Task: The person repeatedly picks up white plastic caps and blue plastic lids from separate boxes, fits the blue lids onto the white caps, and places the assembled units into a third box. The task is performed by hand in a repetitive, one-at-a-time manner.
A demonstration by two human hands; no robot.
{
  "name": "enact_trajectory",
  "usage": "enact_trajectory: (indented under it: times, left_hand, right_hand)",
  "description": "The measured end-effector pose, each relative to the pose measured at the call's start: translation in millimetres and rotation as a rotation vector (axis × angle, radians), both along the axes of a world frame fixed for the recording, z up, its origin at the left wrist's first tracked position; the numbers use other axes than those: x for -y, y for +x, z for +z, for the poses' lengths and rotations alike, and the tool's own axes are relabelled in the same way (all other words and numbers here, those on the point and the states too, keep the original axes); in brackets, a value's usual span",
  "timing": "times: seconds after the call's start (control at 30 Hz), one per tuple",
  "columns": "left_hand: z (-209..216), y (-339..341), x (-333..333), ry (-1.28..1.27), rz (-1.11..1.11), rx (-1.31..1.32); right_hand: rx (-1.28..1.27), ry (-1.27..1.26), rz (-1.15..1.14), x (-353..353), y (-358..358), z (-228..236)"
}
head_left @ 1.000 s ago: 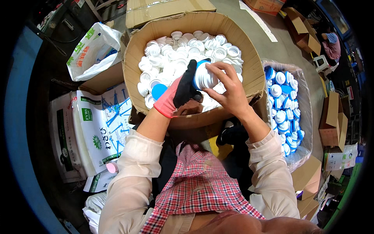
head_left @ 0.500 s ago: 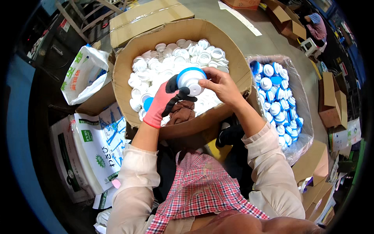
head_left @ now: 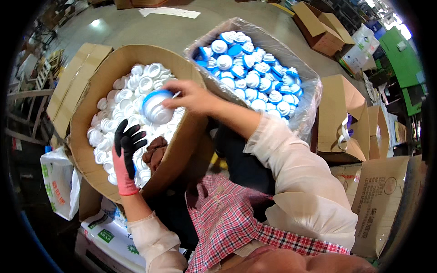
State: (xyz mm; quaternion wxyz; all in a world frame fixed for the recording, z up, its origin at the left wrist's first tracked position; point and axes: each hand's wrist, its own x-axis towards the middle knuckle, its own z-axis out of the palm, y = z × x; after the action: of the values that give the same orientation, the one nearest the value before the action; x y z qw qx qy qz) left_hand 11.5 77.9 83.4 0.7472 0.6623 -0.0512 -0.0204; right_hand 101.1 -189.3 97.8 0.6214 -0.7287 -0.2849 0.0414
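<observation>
My right hand (head_left: pixel 193 97) is bare and grips a white stepped plastic piece with a blue rim (head_left: pixel 157 112) between thumb and fingers. The piece hangs tilted over a large cardboard box (head_left: pixel 187 132) full of loose white stepped plastic pieces (head_left: pixel 125 98). To its left, my left hand (head_left: pixel 127 152), in a pink and black glove, is open with fingers spread and holds nothing. A crumpled brown cloth (head_left: pixel 156 153) lies at the box's near side. Beyond my right forearm, a plastic-lined box (head_left: pixel 304 122) holds many blue-rimmed white pieces (head_left: pixel 255 75).
Open cardboard cartons (head_left: pixel 348 123) stand to the right, with another open carton (head_left: pixel 321 29) farther back. A white plastic bag (head_left: pixel 59 182) is at the left. Printed white sacks (head_left: pixel 109 239) lie beside my left arm. A flat taped carton (head_left: pixel 75 86) adjoins the large box.
My left hand has let go of the blue-rimmed piece, and its fingers have spread. The right hand now holds the piece alone. The view has swung to the right.
</observation>
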Motion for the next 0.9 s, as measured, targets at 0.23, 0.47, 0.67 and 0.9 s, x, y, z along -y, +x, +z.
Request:
enact_trajectory:
  times: [0.23,0.47,0.67,0.9]
  left_hand:
    - [-19,12,0,0.253,0.043,-0.092]
    - [-38,28,10,0.342,0.064,-0.163]
    - [-50,34,5,0.402,0.096,-0.223]
    - [-52,27,-5,0.52,0.173,-0.147]
  right_hand:
    - [-0.257,-0.305,-1.227,336,8,-91]
    - [-0.216,-0.757,-1.469,473,-11,-221]
    - [-0.314,-0.829,-1.416,484,-3,-246]
    - [-0.486,-1.294,-1.15,485,-3,-214]
